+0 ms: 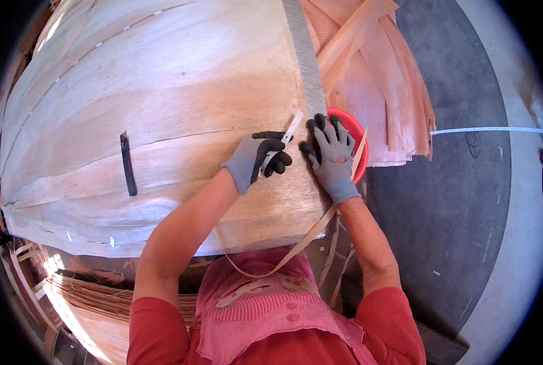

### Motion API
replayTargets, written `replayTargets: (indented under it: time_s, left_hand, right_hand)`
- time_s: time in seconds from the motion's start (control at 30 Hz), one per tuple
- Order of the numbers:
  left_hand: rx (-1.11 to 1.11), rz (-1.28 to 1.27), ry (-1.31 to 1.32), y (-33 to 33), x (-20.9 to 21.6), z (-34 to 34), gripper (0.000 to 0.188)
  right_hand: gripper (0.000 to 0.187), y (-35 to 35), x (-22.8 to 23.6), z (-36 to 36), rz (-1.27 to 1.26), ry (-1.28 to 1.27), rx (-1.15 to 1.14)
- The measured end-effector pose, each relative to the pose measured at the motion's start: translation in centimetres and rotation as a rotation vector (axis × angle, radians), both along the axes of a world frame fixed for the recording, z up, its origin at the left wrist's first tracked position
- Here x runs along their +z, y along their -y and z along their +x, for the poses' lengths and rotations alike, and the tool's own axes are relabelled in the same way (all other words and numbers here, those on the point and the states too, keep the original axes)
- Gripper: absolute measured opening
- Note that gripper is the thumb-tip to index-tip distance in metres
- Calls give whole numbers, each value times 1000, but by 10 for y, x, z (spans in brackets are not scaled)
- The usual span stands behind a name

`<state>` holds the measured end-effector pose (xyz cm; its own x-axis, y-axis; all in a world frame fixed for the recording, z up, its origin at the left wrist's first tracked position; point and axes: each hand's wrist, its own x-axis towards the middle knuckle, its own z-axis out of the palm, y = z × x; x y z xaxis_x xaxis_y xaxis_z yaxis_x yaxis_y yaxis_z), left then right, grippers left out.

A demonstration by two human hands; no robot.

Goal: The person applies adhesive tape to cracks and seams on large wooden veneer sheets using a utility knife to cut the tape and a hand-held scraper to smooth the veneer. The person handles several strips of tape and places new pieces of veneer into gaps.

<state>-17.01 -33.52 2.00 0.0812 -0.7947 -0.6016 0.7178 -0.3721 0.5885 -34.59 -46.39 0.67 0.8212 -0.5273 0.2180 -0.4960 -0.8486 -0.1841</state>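
My left hand (260, 159), in a grey glove with black fingertips, is closed around a slim white knife-like tool (293, 126) with small dark marks. Its far end sticks out past the fingers, just above a wide wood veneer sheet (222, 109). My right hand (332, 152), gloved alike with a small hole on its back, lies with fingers stretched at the sheet's right edge. Beside and partly under it is a red round container (359, 135). A narrow tan strip (313, 233) passes by the right wrist and sags in a loop across the apron.
A grey strip (302, 42) runs along the sheet's right edge. Loose reddish veneer pieces (381, 79) are piled at the far right. A short black bar (128, 165) lies on the sheet at left. Stacked veneers (89, 298) stand lower left; dark flooring (442, 213) lies right.
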Motion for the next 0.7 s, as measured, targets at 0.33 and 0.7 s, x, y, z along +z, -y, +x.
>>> replayTargets:
  time_s: [0.33, 0.7]
  left_hand:
    - [1, 91, 5, -1, -1, -3, 23]
    - [-279, 194, 636, -17, 11, 17, 21]
  right_hand:
    - [62, 2, 1, 5, -31, -6, 221]
    - [50, 1, 22, 25, -69, -291, 421]
